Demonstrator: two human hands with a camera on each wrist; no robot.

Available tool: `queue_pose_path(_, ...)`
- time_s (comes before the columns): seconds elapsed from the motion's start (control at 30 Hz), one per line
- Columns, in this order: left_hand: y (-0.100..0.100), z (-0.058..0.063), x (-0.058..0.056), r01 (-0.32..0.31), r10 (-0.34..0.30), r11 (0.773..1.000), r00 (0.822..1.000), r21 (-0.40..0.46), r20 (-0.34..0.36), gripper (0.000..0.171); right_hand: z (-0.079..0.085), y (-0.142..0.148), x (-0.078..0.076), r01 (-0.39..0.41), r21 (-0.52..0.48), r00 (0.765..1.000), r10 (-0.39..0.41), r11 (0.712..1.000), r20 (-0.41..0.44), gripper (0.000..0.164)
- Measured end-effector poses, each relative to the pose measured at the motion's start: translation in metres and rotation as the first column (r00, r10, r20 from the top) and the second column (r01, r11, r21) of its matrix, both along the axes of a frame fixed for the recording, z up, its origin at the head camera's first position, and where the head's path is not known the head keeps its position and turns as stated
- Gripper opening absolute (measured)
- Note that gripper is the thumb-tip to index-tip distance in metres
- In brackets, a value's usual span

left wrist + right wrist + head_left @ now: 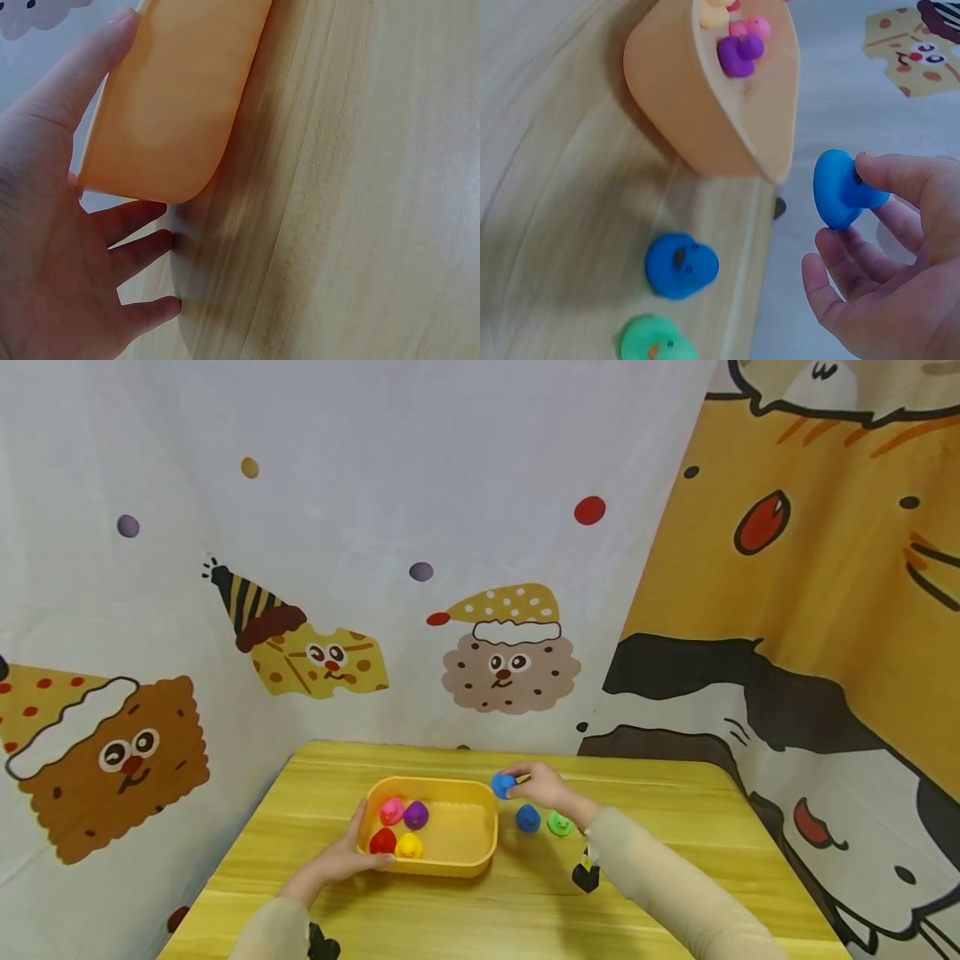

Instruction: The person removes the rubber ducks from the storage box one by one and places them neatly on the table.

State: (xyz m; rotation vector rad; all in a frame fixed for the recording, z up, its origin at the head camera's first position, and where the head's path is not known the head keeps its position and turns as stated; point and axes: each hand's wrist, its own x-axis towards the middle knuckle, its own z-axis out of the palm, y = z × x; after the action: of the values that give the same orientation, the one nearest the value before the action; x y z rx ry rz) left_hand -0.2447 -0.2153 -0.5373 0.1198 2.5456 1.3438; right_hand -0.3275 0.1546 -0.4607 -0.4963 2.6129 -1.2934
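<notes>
Fingertips (871, 166) of your right hand (543, 785) pinch a blue duck (834, 187), raised just off the right end of a yellow tub (459, 828); your left hand (342, 858) grips its left end; pink duck (392, 811), purple duck (416, 815), yellow duck (409, 846) and red toy (383, 841) lie inside; a second blue duck (528, 818) and a green duck (558, 823) sit on the surface (487, 927).

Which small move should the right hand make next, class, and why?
Probably carry the rounded blue rubbery toy duck left over the yellow rectangular plastic tub: the right hand pinches it just beyond the tub's right end, and bare floor shows in the tub's right half.
</notes>
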Motion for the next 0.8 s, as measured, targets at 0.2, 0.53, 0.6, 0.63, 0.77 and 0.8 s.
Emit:
queue_pose_path(0.2, 0.001, 0.000, -0.001, 0.004, -0.004, 1.000, 1.000, 0.004, -0.001, 0.123, 0.000, 0.023, -0.001, 0.040, -0.011, 0.999, -0.041, 0.999, -0.015, 0.034)
queue_pose_path(0.53, 0.000, -0.002, -0.001, 0.007, -0.007, 1.000, 1.000, 0.023, -0.013, 0.123, 0.003, 0.055, 0.003, 0.100, -0.033, 0.995, -0.099, 0.994, 0.014, 0.034)
queue_pose_path(0.6, -0.001, -0.003, -0.001, 0.008, -0.008, 1.000, 1.000, 0.023, -0.012, 0.123, 0.001, 0.062, 0.004, 0.112, -0.022, 0.994, -0.112, 0.993, 0.005, 0.035)
queue_pose_path(0.63, 0.000, -0.003, -0.001, 0.007, -0.007, 1.000, 1.000, 0.023, -0.010, 0.123, 0.000, 0.065, 0.005, 0.120, -0.018, 0.993, -0.120, 0.993, 0.001, 0.036)
queue_pose_path(0.77, 0.000, -0.002, 0.000, 0.006, -0.006, 1.000, 1.000, 0.003, -0.010, 0.123, -0.005, 0.078, 0.007, 0.140, 0.009, 0.990, -0.140, 0.990, -0.022, 0.036)
queue_pose_path(0.8, 0.000, -0.002, 0.000, 0.006, -0.006, 1.000, 1.000, -0.001, -0.010, 0.123, -0.006, 0.081, 0.007, 0.144, 0.015, 0.989, -0.144, 0.989, -0.028, 0.036)
